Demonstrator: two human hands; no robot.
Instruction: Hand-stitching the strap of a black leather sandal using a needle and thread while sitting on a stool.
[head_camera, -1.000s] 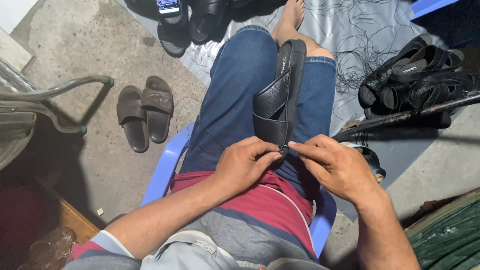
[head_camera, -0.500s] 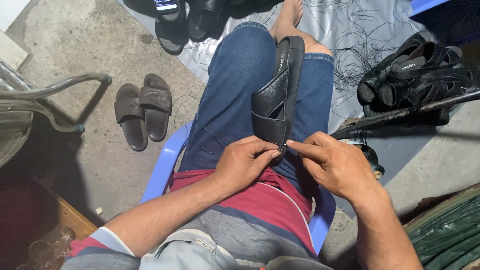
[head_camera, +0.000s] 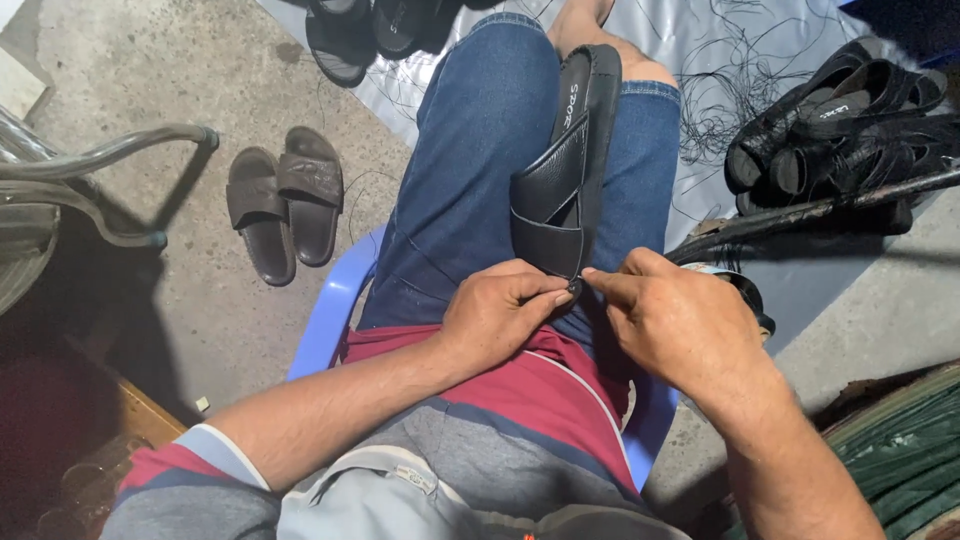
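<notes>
Between the knees, at about twelve o'clock from the hands, a black sandal (head_camera: 565, 170) stands on its edge along the lap, sole to the right and crossed straps facing left. Both hands meet at its near end. The left hand (head_camera: 500, 315) is curled, thumb and forefinger pinched at the lower corner of the strap. The right hand (head_camera: 675, 325) comes in from four o'clock with its fingers narrowed to a pinch on the same spot; whether it holds a thread or needle there I cannot tell, it is too small to see.

At ten o'clock a brown pair of slippers (head_camera: 285, 205) lies on the concrete floor (head_camera: 130, 80). At two o'clock a heap of black sandals (head_camera: 840, 120) rests on a grey sheet (head_camera: 720, 50) strewn with loose black threads (head_camera: 740, 100). The person sits on a blue plastic chair (head_camera: 335, 310).

The sandal is only propped between the thighs, so a hard tug at the corner could, I judge, tip it off the lap. With the fingertips packed so close, a slip could also nick a finger or tear the strap edge.
</notes>
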